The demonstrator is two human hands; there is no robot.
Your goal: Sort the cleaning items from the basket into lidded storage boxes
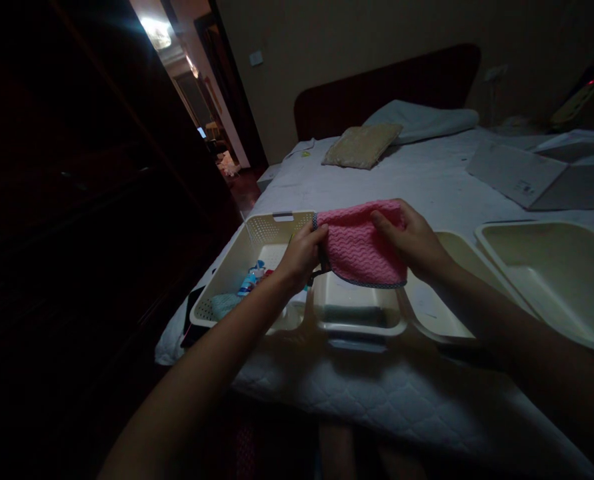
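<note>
A pink textured cloth (359, 250) with a dark edging is stretched between my two hands, above the bins on the bed. My left hand (304, 257) pinches its left edge. My right hand (409, 233) grips its upper right part, the thumb lying on the front. Below the cloth is a cream bin (361, 328) with a greenish rolled or folded thing along its near side. To its left stands a perforated cream basket (267, 230). Inside that basket are a blue-and-white item (251, 280) and a pale teal cloth-like bundle (225, 305), partly behind my left arm.
Two more cream bins, a nearer one (429, 313) and a far right one (567, 267), stand on the white bed (297, 380). Farther back lie a beige cushion (361, 145), a pale pillow (421, 123) and a flat cardboard piece (521, 173). Dark furniture rises at left.
</note>
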